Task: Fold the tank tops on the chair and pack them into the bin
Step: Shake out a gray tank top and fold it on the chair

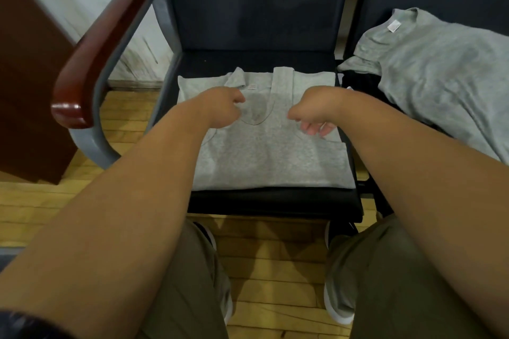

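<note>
A grey tank top [264,157] lies flat on the dark seat of the chair [275,203], straps toward the backrest and a small label near the neckline. My left hand [220,107] hovers over its left armhole with the wrist bent down, and its fingers are hidden under the hand. Over the right armhole, my right hand [311,115] has loosely curled fingertips that touch the fabric and hold nothing I can see. No bin is in view.
Another grey garment [440,77] is spread over the neighbouring seat on the right, with something black [360,85] under its edge. A reddish wooden armrest [102,49] on a grey frame stands to the left, beside a brown cabinet [24,77]. My knees are just before the seat.
</note>
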{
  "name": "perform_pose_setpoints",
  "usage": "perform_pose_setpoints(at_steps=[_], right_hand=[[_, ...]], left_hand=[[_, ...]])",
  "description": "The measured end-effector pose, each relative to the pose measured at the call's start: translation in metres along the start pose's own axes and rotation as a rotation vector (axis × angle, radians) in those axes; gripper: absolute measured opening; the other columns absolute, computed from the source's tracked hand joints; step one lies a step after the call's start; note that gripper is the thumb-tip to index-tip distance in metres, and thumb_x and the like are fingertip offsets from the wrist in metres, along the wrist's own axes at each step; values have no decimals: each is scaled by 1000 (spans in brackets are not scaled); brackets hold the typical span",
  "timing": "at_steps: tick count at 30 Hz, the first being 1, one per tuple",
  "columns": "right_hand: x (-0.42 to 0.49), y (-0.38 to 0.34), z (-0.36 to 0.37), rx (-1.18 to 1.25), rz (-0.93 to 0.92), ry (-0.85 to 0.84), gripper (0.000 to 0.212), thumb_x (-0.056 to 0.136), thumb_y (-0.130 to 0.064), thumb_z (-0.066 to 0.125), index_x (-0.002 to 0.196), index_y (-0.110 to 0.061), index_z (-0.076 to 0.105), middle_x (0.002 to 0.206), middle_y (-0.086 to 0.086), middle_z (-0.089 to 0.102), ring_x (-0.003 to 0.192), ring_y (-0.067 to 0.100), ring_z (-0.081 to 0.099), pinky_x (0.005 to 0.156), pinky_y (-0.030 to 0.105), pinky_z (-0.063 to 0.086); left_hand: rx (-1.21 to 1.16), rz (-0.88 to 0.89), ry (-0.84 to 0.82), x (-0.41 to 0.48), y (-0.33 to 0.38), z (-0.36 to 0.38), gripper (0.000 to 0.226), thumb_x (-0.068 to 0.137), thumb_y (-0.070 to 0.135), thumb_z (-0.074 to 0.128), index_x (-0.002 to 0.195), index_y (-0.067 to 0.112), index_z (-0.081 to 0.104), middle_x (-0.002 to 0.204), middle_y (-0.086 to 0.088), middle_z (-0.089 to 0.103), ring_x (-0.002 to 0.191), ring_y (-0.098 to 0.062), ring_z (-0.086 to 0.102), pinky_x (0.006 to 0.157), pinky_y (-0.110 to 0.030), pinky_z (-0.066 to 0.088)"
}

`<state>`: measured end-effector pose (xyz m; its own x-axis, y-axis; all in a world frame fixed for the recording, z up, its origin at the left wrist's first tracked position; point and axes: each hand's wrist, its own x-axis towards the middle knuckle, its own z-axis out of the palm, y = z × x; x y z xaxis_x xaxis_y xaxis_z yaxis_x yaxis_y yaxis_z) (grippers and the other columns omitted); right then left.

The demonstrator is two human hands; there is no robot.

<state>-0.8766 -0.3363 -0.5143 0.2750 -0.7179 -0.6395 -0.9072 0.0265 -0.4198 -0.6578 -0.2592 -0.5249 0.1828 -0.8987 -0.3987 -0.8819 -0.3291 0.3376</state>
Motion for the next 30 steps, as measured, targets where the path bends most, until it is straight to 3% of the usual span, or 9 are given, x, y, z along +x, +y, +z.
perform_pose_setpoints(at_steps=[5, 10, 13, 15, 19, 26, 30], right_hand=[[21, -11, -5, 53, -44, 31, 17, 102, -27, 60, 106, -11, 64, 105, 7, 74, 90, 22, 74, 87, 41, 63], [32, -21, -1, 65, -57, 39, 15, 103, -26, 59, 107, -11, 63, 106, 6, 74, 100, 23, 76, 92, 44, 63], [33, -29, 2, 69, -52, 32, 19, 104, -26, 57, 113, -11, 63, 104, 3, 74, 96, 19, 75, 93, 44, 62], [32, -35, 5, 84, -56, 28, 21, 105, -27, 56, 117, -11, 62, 104, 1, 73, 95, 17, 73, 93, 42, 62], [24, -51, 15, 114, -99, 40, 18, 105, -24, 55, 114, -10, 63, 104, 2, 73, 92, 15, 73, 89, 40, 63], [14, -83, 43, 112, -225, 102, 16, 102, -23, 55, 103, -11, 67, 98, 0, 77, 86, 15, 77, 84, 41, 65], [12, -108, 59, 142, -243, 102, 20, 100, -28, 57, 101, -15, 72, 96, 0, 79, 87, 19, 78, 85, 42, 65]], left_hand=[[181, -76, 19, 28, -3, 8, 37, 105, 27, 51, 142, 24, 59, 140, -8, 55, 131, -36, 44, 109, -49, 39], [93, -209, 87, 38, -9, 3, 68, 103, 26, 55, 164, 10, 29, 163, -12, 36, 148, -42, 34, 118, -51, 34], [33, -229, 101, 33, -12, -5, 61, 104, 20, 53, 161, 7, 35, 162, -14, 41, 146, -38, 42, 123, -49, 34], [-1, -230, 113, 29, -19, -11, 52, 104, 17, 52, 155, 7, 46, 154, -16, 49, 139, -37, 50, 122, -49, 37], [-51, -292, 68, 9, -34, -20, 62, 107, 26, 52, 164, 8, 33, 167, -14, 36, 145, -37, 45, 104, -41, 41], [5, -368, 50, -43, -69, -36, 47, 100, 28, 64, 139, 2, 57, 129, -15, 64, 113, -34, 62, 92, -41, 50], [-94, -481, -51, -68, -100, -27, 56, 93, 32, 77, 135, 0, 60, 110, -16, 69, 98, -32, 69, 89, -47, 62]])
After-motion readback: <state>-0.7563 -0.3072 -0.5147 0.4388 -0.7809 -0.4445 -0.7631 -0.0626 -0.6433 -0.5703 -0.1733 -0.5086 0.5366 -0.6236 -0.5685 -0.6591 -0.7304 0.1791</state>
